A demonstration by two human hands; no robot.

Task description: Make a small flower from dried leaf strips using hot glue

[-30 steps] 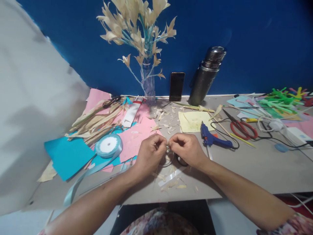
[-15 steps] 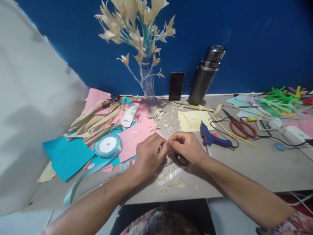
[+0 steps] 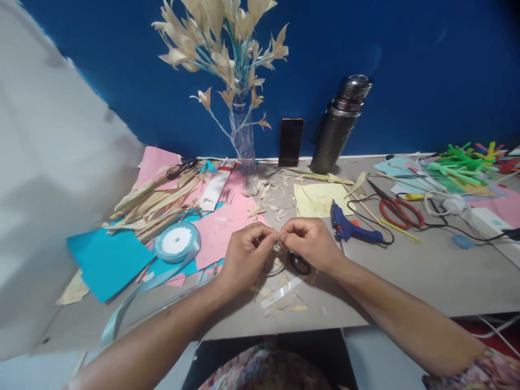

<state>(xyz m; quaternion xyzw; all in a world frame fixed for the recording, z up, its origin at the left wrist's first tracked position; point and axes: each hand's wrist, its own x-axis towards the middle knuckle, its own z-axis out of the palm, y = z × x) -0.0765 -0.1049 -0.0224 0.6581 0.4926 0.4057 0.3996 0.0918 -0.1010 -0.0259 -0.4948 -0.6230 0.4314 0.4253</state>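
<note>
My left hand [image 3: 249,253] and my right hand [image 3: 309,242] meet fingertip to fingertip over the middle of the table. Both are closed in a pinch. Whatever lies between the fingertips is too small to make out. Just under them a loop of thin wire [image 3: 278,268] hangs or lies; I cannot tell whether it joins what I pinch. A black ring-shaped handle [image 3: 299,264] shows beside it, partly hidden by my right hand. Pale husk scraps [image 3: 298,308] and a clear strip [image 3: 282,293] lie nearer the table edge.
Left are dried husks [image 3: 158,201], blue paper [image 3: 108,260] and a ribbon roll [image 3: 177,242]. A vase of husk flowers [image 3: 242,138], a phone [image 3: 291,142] and a flask [image 3: 340,124] stand behind. Right lie a glue gun [image 3: 353,227], red-handled scissors [image 3: 400,212] and cables.
My left hand has turned slightly and its fingers have straightened a little at the pinch. Both hands stay together in the same place. The view has shifted slightly.
</note>
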